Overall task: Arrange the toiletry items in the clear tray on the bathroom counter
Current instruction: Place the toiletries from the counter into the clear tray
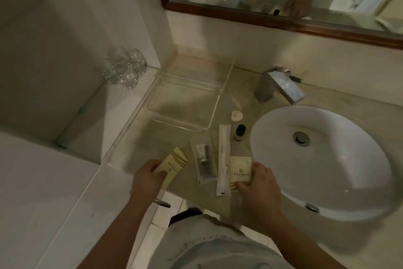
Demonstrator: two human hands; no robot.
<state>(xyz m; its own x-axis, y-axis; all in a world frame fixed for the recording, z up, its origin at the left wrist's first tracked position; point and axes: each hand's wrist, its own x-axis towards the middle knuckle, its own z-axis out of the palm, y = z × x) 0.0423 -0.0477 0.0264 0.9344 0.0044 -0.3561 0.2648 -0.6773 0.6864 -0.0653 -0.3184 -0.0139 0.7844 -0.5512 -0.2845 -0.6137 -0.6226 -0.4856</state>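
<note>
At a bathroom counter point(139, 144), a person's left hand point(147, 178) grips a yellow packet point(173, 165) while the right hand point(259, 183) closes on a square sachet point(239, 170). The clear tray point(187, 96) sits behind them, a wrapped tube point(204, 163), long white sleeve point(224, 159), small bottle point(239, 132) and soap point(236, 115) between.

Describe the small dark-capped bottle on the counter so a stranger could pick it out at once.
Start at the white sink and look just off its left rim, on the beige counter. There a small bottle stands alone, between the round soap behind it and the long white packet beside it. It is the only upright thing there, with a black cap; everything near it lies flat.
</note>
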